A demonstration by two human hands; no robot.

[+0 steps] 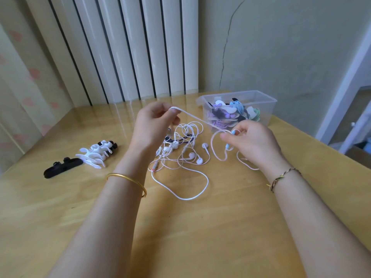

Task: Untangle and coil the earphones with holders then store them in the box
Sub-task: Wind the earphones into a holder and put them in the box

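A tangle of white earphones [181, 151] lies on the wooden table [200, 227] between my hands. A pale pink cord [197, 118] stretches taut above the tangle. My left hand [154, 122] pinches one end of it, raised above the table. My right hand [252, 141] pinches the other part near the blue earbuds [232, 132], and a loop of the cord hangs below its fingers. A pile of white and black cord holders [94, 153] sits at the left. The clear plastic box [239, 107] stands at the back right, holding several coiled earphones.
A long black holder [60, 169] lies nearest the table's left edge. White vertical panels and a cracked wall rise behind the table. A doorway opens at the far right. I wear a gold bangle on my left wrist and a braided bracelet on my right.
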